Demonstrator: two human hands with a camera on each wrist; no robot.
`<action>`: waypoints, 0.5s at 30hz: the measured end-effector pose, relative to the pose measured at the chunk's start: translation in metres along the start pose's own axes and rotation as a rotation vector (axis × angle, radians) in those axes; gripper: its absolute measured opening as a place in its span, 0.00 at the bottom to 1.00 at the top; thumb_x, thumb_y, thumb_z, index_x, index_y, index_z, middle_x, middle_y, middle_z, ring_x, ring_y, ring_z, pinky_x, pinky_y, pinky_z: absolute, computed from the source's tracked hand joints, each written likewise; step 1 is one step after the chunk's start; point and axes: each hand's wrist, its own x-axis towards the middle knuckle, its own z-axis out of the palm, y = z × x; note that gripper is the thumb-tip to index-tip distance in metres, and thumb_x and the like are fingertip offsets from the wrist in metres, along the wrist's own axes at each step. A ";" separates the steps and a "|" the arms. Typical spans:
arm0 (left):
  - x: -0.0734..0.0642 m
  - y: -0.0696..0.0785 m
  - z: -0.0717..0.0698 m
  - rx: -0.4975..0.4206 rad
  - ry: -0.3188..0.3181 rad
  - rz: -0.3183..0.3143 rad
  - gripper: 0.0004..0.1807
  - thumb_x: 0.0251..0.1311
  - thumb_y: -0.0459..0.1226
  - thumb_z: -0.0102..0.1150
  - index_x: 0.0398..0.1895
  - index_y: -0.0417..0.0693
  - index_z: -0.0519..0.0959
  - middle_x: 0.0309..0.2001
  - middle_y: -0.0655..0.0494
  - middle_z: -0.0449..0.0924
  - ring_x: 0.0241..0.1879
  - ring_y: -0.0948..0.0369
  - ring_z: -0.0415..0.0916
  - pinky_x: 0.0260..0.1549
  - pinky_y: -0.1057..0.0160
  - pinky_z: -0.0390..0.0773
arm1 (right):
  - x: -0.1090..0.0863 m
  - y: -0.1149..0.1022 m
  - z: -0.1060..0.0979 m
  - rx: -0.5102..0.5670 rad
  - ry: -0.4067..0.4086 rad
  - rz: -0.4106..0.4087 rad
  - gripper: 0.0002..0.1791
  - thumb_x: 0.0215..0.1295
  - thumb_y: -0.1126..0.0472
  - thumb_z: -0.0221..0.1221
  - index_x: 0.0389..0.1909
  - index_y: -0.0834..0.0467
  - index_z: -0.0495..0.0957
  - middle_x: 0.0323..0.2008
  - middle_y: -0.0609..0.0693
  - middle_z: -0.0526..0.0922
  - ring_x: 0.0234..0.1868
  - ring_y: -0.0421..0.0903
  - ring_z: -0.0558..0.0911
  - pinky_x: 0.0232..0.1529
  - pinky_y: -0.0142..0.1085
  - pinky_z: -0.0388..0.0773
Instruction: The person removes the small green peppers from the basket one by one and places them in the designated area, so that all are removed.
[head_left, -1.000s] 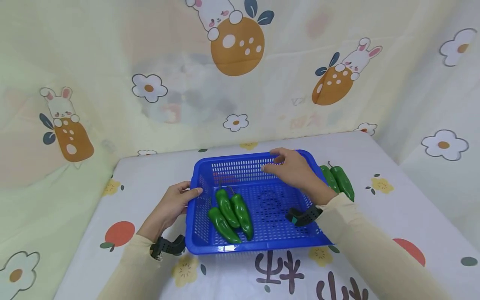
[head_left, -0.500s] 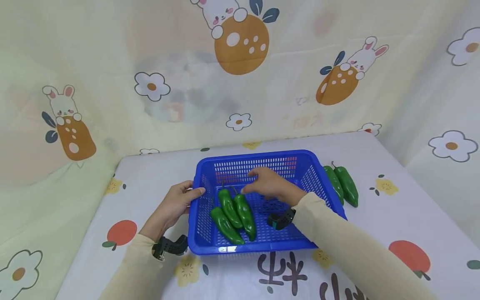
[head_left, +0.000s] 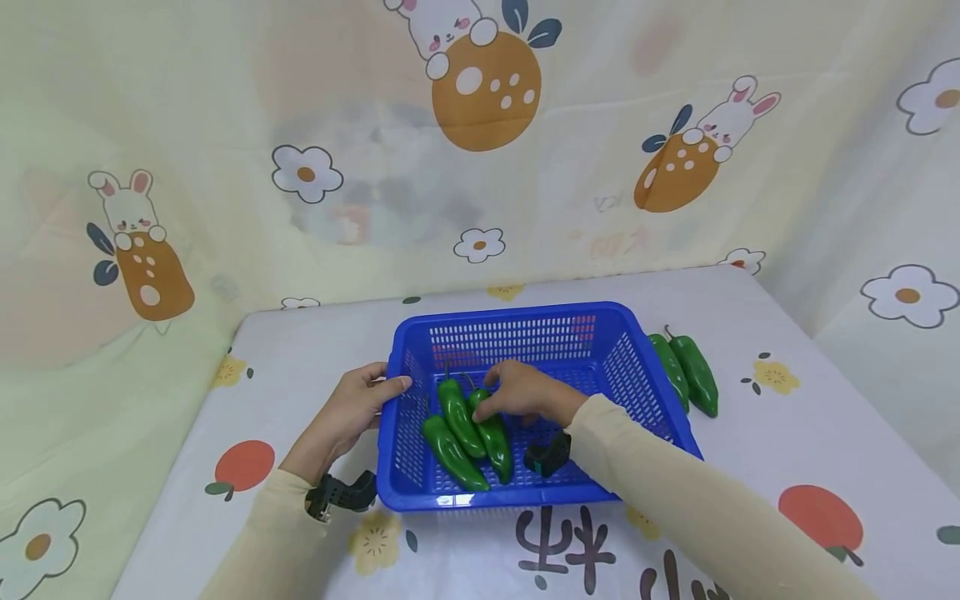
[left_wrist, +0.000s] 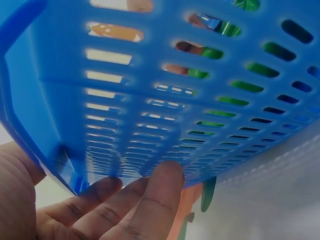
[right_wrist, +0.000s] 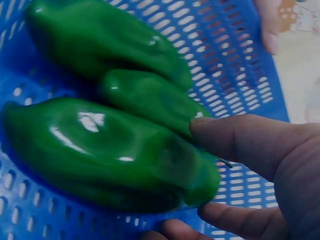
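A blue plastic basket [head_left: 517, 313] sits on the table with three green peppers in its left half. My left hand [head_left: 347, 410] grips the basket's left rim, thumb over the top; in the left wrist view, its fingers lie against the outer slotted wall [left_wrist: 55, 110]. Inside the basket, my right hand [head_left: 531, 392] has thumb and fingers around the stem end of the rightmost green pepper [head_left: 495, 446]. The right wrist view shows the thumb on one side of this pepper [right_wrist: 100, 150] and fingertips on the other. Beside it lie the middle pepper [head_left: 459, 417] and the left pepper [head_left: 452, 454].
Two more green peppers, a nearer one [head_left: 670, 367] and a farther one [head_left: 696, 379], lie on the table just right of the basket. A patterned cloth [head_left: 300, 342] covers the table, and printed curtains [head_left: 360, 125] hang behind and at both sides.
My right hand has moved left and down from above the basket's back right to the rightmost pepper inside. The left hand has kept its grip on the rim.
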 end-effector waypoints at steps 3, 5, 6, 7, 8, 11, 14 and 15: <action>0.000 0.000 0.000 -0.001 -0.001 -0.001 0.26 0.76 0.42 0.57 0.68 0.35 0.73 0.53 0.35 0.85 0.44 0.48 0.90 0.41 0.52 0.90 | 0.000 0.000 0.003 -0.025 0.001 0.001 0.36 0.55 0.57 0.76 0.63 0.66 0.77 0.55 0.57 0.83 0.55 0.55 0.83 0.44 0.53 0.88; 0.000 0.000 0.000 -0.002 0.000 -0.001 0.25 0.76 0.42 0.57 0.68 0.35 0.73 0.52 0.35 0.86 0.44 0.48 0.90 0.41 0.52 0.90 | 0.000 0.000 0.004 -0.035 0.003 -0.003 0.35 0.54 0.57 0.76 0.61 0.66 0.77 0.50 0.55 0.84 0.51 0.53 0.84 0.42 0.53 0.88; 0.000 0.000 0.000 -0.002 0.000 -0.001 0.25 0.75 0.42 0.57 0.68 0.35 0.73 0.52 0.35 0.86 0.44 0.48 0.90 0.41 0.52 0.90 | -0.001 0.000 0.005 -0.036 0.002 -0.006 0.34 0.54 0.58 0.76 0.61 0.66 0.77 0.48 0.55 0.84 0.49 0.52 0.85 0.42 0.52 0.88; 0.000 0.000 0.000 -0.003 0.002 -0.002 0.25 0.75 0.42 0.57 0.68 0.35 0.73 0.52 0.36 0.86 0.44 0.48 0.90 0.41 0.52 0.90 | -0.001 -0.001 0.005 -0.037 0.001 -0.008 0.34 0.54 0.59 0.76 0.60 0.67 0.78 0.47 0.54 0.85 0.47 0.52 0.85 0.42 0.52 0.88; 0.000 0.000 0.000 -0.003 0.001 -0.001 0.25 0.75 0.42 0.57 0.68 0.35 0.73 0.52 0.36 0.86 0.44 0.48 0.90 0.41 0.52 0.90 | -0.002 -0.001 0.005 -0.035 0.001 -0.009 0.33 0.54 0.60 0.76 0.60 0.67 0.78 0.45 0.54 0.85 0.45 0.51 0.85 0.41 0.52 0.88; 0.000 0.000 0.001 -0.006 0.001 -0.003 0.25 0.75 0.42 0.57 0.68 0.35 0.73 0.52 0.36 0.86 0.44 0.48 0.90 0.41 0.52 0.90 | -0.003 -0.001 0.006 -0.022 -0.001 -0.010 0.32 0.52 0.63 0.75 0.59 0.67 0.78 0.42 0.54 0.85 0.41 0.50 0.87 0.40 0.50 0.89; 0.000 0.000 0.001 -0.010 0.001 -0.005 0.25 0.76 0.42 0.57 0.68 0.36 0.73 0.52 0.36 0.86 0.44 0.48 0.90 0.41 0.52 0.90 | -0.004 -0.002 0.006 -0.010 0.001 -0.006 0.31 0.52 0.66 0.74 0.58 0.67 0.77 0.41 0.55 0.84 0.37 0.50 0.87 0.37 0.47 0.89; 0.000 -0.001 0.001 -0.011 0.002 -0.006 0.25 0.76 0.42 0.57 0.68 0.36 0.74 0.52 0.36 0.86 0.44 0.48 0.90 0.41 0.52 0.90 | -0.004 -0.002 0.007 -0.005 0.001 -0.005 0.31 0.52 0.66 0.73 0.59 0.67 0.77 0.41 0.55 0.84 0.36 0.50 0.87 0.36 0.47 0.89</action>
